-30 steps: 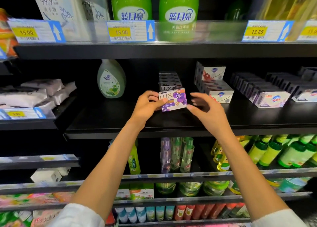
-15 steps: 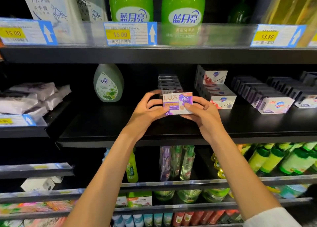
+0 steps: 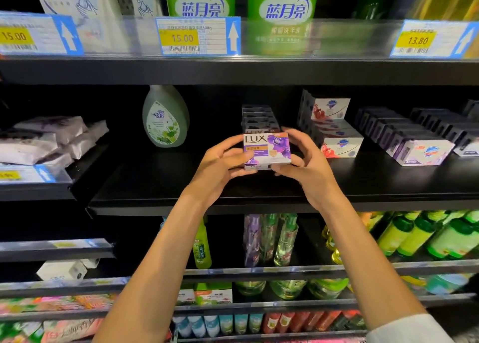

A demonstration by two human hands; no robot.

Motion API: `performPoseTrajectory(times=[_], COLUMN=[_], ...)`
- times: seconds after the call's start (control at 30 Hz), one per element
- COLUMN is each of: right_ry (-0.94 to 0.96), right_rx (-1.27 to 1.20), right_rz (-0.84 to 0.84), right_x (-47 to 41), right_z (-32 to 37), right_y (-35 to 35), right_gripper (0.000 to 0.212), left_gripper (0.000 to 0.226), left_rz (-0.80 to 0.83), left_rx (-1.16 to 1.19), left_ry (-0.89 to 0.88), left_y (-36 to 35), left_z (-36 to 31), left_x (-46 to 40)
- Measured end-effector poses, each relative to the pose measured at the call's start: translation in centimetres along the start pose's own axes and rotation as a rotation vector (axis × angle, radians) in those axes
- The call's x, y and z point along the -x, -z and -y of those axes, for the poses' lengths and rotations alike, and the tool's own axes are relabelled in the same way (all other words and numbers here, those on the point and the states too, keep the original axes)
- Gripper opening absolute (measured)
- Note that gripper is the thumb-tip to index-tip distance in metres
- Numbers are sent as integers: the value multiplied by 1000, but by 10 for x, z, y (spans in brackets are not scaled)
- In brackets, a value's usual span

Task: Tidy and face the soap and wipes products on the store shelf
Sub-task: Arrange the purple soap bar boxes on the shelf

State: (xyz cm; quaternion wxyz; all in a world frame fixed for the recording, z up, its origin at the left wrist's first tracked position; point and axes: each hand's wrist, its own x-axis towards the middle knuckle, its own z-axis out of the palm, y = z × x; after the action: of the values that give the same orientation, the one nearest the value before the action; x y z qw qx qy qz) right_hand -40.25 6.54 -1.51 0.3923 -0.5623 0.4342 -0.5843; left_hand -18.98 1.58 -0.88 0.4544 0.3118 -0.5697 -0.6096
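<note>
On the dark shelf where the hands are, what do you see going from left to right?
Green soap bottle → left hand → purple Lux soap box held by both hands → right hand → red-and-white soap boxes → rows of purple-and-white soap boxes.

Glossy cardboard soap box [image 3: 267,149]; matt black shelf [image 3: 181,187]; clear plastic price rail [image 3: 324,36].

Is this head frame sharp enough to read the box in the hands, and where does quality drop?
Head view: the LUX soap box between both hands is sharp and legible; the price tags on the upper rail are smeared by blur and glare; shelf edges bow from wide-angle distortion; the shelf recess behind is very dark.
</note>
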Motion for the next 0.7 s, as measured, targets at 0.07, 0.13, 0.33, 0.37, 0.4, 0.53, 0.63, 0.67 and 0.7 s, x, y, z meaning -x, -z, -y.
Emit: performPoseTrajectory(times=[0.07, 0.13, 0.33, 0.37, 0.4, 0.53, 0.63, 0.67, 0.7], right_ry=[-2, -13, -46, -54, -61, -74, -52, -35, -16], right_rx=[-5, -32, -59, -62, -65, -76, -78, -62, -38], right_rz=[-34, -40, -35, -31, -27, -5, 23, 30, 37], right_x=[-1, -1, -1, -2, -2, -4, -3, -2, -2], right_z=[-1, -2, -1, 0, 0, 1, 2, 2, 2], right_y=[1, 1, 2, 2, 1, 0, 1, 2, 2], right_gripper=[69, 66, 60, 60, 60, 60, 63, 65, 65], left_gripper=[54, 60, 74, 74, 72, 62, 55, 53, 51], left_rz=[7, 17, 39, 24, 8, -42, -71, -81, -89], left_rx=[18, 27, -91, -105, -111, -106, -78, -65, -53], left_ry=[11, 9, -66, -75, -81, -99, -77, -68, -59], left_y=[-1, -2, 0, 0, 0, -2, -4, -4, -4], left_z=[-1, -1, 3, 3, 3, 0, 0, 0, 0], left_x=[0, 0, 2, 2, 2, 5, 5, 4, 4])
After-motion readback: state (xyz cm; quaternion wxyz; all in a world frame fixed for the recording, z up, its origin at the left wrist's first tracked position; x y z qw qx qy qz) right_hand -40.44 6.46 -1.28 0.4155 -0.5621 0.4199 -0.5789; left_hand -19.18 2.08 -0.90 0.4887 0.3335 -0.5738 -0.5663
